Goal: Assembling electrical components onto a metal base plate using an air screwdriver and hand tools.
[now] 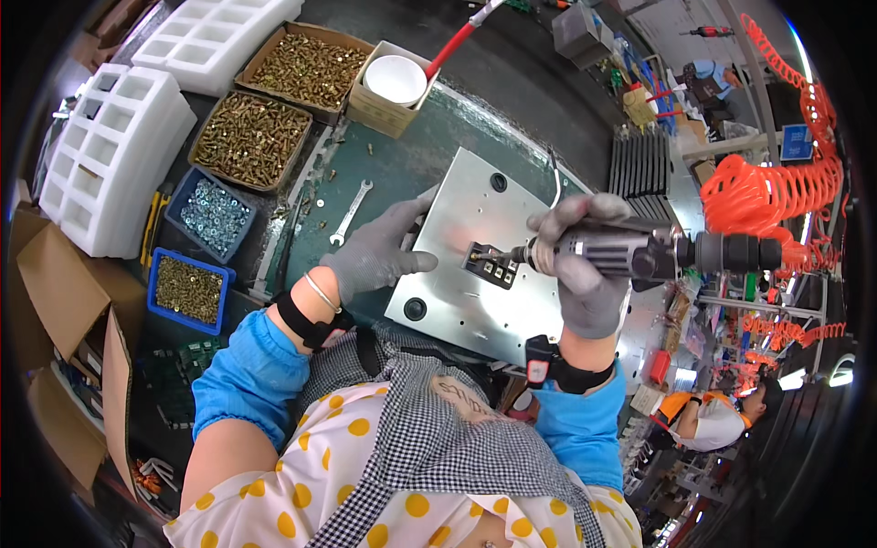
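Note:
A silvery metal plate [525,205] with small holes and black round feet lies tilted on the bench before me. My left hand [382,248], in a grey glove, grips its left edge, thumb on top and fingers partly hidden along the side. In my gloved right hand [585,288] is a grey and black power screwdriver [630,252], held roughly level with its tip pointing left. The bit meets a small black terminal block [491,267] near the plate's middle; whether a screw sits under it I cannot tell.
A wrench [352,212] lies left of the plate. Farther left stand boxes of brass screws [251,139], blue bins of small hardware [212,212] and white foam trays [119,160]. A white bowl [395,80] sits in a carton. Orange coiled hoses [767,194] hang right; another person [713,420] is beyond.

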`<state>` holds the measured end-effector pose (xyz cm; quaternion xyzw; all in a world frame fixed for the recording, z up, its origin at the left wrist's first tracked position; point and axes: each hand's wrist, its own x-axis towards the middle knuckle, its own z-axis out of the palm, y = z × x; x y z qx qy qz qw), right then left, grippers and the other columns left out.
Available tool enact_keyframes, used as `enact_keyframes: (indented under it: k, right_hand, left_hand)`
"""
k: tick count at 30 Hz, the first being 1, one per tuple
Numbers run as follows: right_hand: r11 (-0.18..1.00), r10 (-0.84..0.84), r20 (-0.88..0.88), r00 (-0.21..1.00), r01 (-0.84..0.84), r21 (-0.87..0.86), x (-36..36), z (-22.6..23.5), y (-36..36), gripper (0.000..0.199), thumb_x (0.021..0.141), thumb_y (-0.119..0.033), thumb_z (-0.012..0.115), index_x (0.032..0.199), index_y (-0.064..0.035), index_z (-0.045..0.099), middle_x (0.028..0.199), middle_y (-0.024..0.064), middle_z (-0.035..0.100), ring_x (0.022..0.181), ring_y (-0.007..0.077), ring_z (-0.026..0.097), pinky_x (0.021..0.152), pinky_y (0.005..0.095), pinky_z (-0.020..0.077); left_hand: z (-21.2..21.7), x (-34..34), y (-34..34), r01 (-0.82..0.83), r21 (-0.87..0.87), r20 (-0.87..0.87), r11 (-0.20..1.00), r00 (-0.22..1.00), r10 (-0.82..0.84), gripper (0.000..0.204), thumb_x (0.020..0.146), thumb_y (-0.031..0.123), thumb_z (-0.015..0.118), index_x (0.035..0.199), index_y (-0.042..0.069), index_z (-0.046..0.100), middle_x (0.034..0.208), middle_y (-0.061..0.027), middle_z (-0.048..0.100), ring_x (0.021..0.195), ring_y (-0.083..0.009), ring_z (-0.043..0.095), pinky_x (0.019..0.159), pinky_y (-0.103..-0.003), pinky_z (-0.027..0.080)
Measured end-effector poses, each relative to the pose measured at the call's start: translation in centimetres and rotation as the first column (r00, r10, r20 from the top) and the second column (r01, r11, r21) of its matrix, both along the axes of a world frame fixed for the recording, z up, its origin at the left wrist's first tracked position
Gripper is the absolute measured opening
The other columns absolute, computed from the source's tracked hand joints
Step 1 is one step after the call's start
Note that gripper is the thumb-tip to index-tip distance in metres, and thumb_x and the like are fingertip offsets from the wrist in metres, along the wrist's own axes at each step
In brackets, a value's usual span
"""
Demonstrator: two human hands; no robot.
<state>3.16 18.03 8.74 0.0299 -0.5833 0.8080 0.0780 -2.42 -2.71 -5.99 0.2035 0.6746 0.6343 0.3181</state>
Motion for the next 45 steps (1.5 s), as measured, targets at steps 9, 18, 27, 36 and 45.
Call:
enact_keyframes:
  k: [9, 18, 27, 36, 45]
  right_hand:
    - [0.971, 0.203, -0.132, 0.970, -0.182, 0.154, -0.4, -0.5, -0.2, 0.048, 0.071, 0.010, 0.067, 0.113, -0.0071, 0.052, 0.100, 0.0096, 0.060, 0.089, 0.0188, 0.061, 0.087, 0.0395, 0.0514]
    - [0.974, 0.063, -0.092, 0.994, -0.041, 0.225, -0.4, -0.5, -0.6, 0.049, 0.074, -0.005, 0.073, 0.117, -0.0078, 0.051, 0.095, 0.0086, 0.060, 0.083, 0.0207, 0.061, 0.084, 0.0425, 0.0505]
    - [0.981, 0.019, -0.045, 0.999, -0.010, 0.193, -0.6, -0.9, -0.9, 0.049, 0.074, -0.004, 0.072, 0.118, -0.0079, 0.051, 0.095, 0.0080, 0.058, 0.085, 0.0200, 0.059, 0.085, 0.0419, 0.0497]
    - [0.977, 0.027, -0.066, 0.997, -0.013, 0.211, -0.3, -0.8, -1.4, 0.046, 0.076, -0.003, 0.071, 0.117, -0.0075, 0.051, 0.094, 0.0079, 0.060, 0.081, 0.0198, 0.060, 0.083, 0.0404, 0.0499]
    - [0.980, 0.026, -0.059, 0.998, -0.014, 0.197, -0.6, -0.8, -1.0, 0.046, 0.077, -0.003, 0.069, 0.118, -0.0097, 0.051, 0.095, 0.0080, 0.059, 0.082, 0.0208, 0.061, 0.075, 0.0340, 0.0513]
  left_hand:
    - [-0.4, 0.3, -0.1, -0.031, -0.218, -0.115, 0.975, 0.993, 0.005, 0.074, 0.079, 0.024, 0.075, 0.142, 0.005, 0.041, 0.122, -0.0135, 0.051, 0.099, -0.0207, 0.054, 0.087, -0.033, 0.047]
    - [0.5, 0.5, 0.1, 0.002, -0.010, 0.062, 1.000, 0.998, -0.001, 0.068, 0.082, 0.015, 0.071, 0.142, 0.003, 0.041, 0.109, -0.0100, 0.063, 0.090, -0.0146, 0.057, 0.083, -0.030, 0.047]
    - [0.0, 0.6, 0.0, 0.004, -0.001, 0.049, 1.000, 0.999, -0.004, 0.067, 0.083, 0.012, 0.069, 0.143, 0.003, 0.040, 0.116, -0.0081, 0.062, 0.098, -0.0128, 0.057, 0.089, -0.029, 0.046]
    - [-0.6, 0.8, 0.3, -0.002, 0.013, -0.004, 1.000, 1.000, 0.002, 0.069, 0.083, 0.008, 0.069, 0.144, 0.002, 0.038, 0.122, -0.0088, 0.061, 0.108, -0.0133, 0.057, 0.095, -0.029, 0.046]
    - [-0.8, 1.0, 0.3, -0.052, 0.031, 0.014, 0.998, 0.999, 0.052, 0.068, 0.081, 0.018, 0.070, 0.143, 0.013, 0.042, 0.108, -0.0147, 0.064, 0.096, -0.0222, 0.061, 0.088, -0.033, 0.047]
